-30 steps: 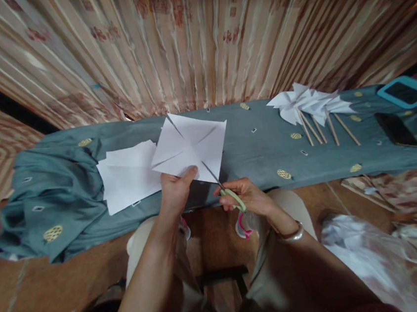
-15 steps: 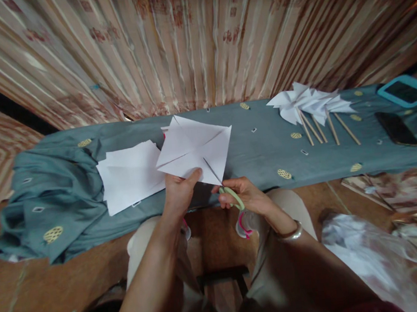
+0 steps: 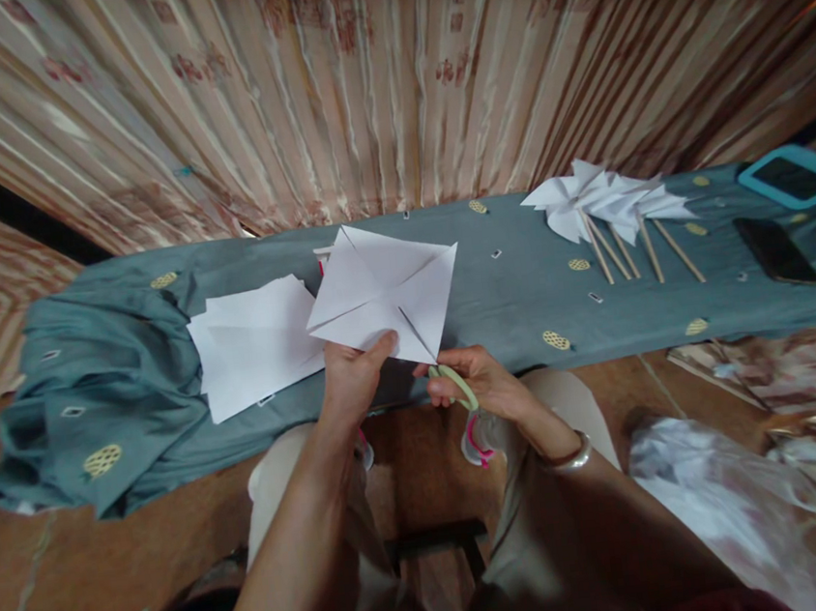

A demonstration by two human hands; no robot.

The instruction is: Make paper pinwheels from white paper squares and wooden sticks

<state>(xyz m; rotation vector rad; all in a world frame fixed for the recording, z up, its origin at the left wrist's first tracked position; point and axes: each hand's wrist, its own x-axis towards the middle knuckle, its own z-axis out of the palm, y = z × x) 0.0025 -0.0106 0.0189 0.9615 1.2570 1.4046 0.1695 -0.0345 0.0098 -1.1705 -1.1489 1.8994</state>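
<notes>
My left hand grips the near edge of a white square of paper, thumb on top. Slits run in from the sheet's corners toward its middle. In my right hand is a pair of scissors with light green handles, fingers closed about the loops. Their blades are at the paper's near corner, where a slit lies open; the blades are mostly hidden. A stack of white paper lies left of my left hand on the grey-green cloth.
White paper pinwheels on wooden sticks lie at the right. Beyond them are a black phone and a blue-framed device. A clear plastic bag with white contents sits on the floor. A pleated curtain hangs behind.
The paper has shifted very slightly to the right. Both hands keep almost the same place, and the scissors stay at the near corner.
</notes>
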